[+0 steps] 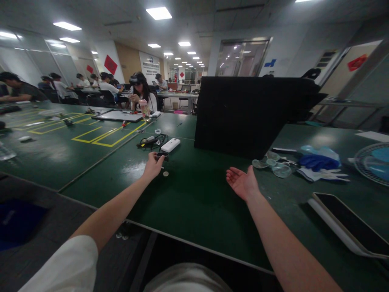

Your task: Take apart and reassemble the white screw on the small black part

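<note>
My left hand (153,166) is closed around a small black object (163,155), held just above the table; its kind is too small to make out. Right below the fingers lies a small pale ring-shaped piece (165,174). Behind that hand a white power-bank-like box (170,144) rests beside a tangle of black cable (148,142). My right hand (243,183) is open, palm turned up, with nothing in it. Clear plastic cups (281,169) lie to its right, close to a large black panel (240,115).
On the right of the green table (188,215) are white and blue gloves (320,163), a woven tray (358,162) and a tablet-like device (349,221). Yellow tape (112,140) marks the left side. A person (141,93) sits across the table by a pink-capped bottle (145,109).
</note>
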### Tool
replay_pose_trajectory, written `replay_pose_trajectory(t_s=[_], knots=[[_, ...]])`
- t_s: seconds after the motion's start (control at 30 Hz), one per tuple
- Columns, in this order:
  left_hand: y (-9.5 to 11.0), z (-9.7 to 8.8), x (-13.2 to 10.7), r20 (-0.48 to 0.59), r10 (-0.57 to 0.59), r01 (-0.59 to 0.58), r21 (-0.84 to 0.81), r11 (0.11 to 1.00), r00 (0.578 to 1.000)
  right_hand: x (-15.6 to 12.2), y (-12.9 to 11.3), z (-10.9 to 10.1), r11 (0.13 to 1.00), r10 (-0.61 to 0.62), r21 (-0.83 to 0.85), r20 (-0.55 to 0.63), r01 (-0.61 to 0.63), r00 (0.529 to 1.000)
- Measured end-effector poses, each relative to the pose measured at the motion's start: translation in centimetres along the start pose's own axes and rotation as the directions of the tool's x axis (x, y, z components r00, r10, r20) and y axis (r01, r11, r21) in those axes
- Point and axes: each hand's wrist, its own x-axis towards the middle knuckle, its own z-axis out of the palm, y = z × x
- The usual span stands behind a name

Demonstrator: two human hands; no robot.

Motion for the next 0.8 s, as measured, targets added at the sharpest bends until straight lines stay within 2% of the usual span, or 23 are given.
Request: replay_pose_trajectory(t_s=[0.07,0.17,0.23,0.37,0.47,0.6,0.7,0.8], knots=[[0.8,1.1,-0.4,-0.001,-0.008,0.008,0.082,0.997,1.0,0.0,0.0,0.0,1.0,0.0,-0.003,0.004,0.0,1.0],[2.6,3.0,-1.3,0.106,0.04,-0.067,0.262,0.963,0.994,0.1,0.0,0.0,1.0,-0.001,0.0,0.012,0.001,1.0],[4.2,4.5,-2.2,0.175,0.088,-0.139,0.306,0.942,0.981,0.2,0.0,-0.1,1.0,-0.002,0.003,0.015,0.002,1.0],[7.9,8.4,-4.4,0.316,0.195,-0.283,0.263,0.922,0.929,0.0,-0.2,-0.1,1.0,-0.01,0.011,-0.006,0.01,1.0],[10.8,11.9,-6.3,0.406,0.22,-0.317,0.189,0.929,0.887,-0.4,-0.5,0.0,1.0,-0.019,0.018,-0.039,0.019,0.999],[13.8,15.7,-8.4,0.433,0.283,-0.381,0.157,0.911,0.856,-0.6,-0.6,0.3,0.999,-0.032,-0.005,-0.055,0.032,0.998],[14.7,16.5,-9.2,0.451,0.303,-0.393,0.119,0.912,0.839,-0.4,-0.5,0.2,0.998,-0.038,-0.047,-0.065,0.035,0.997],[14.7,16.0,-9.0,0.427,0.303,-0.342,0.015,0.94,0.852,-0.1,-0.6,0.0,0.987,-0.079,-0.144,-0.047,0.071,0.996]])
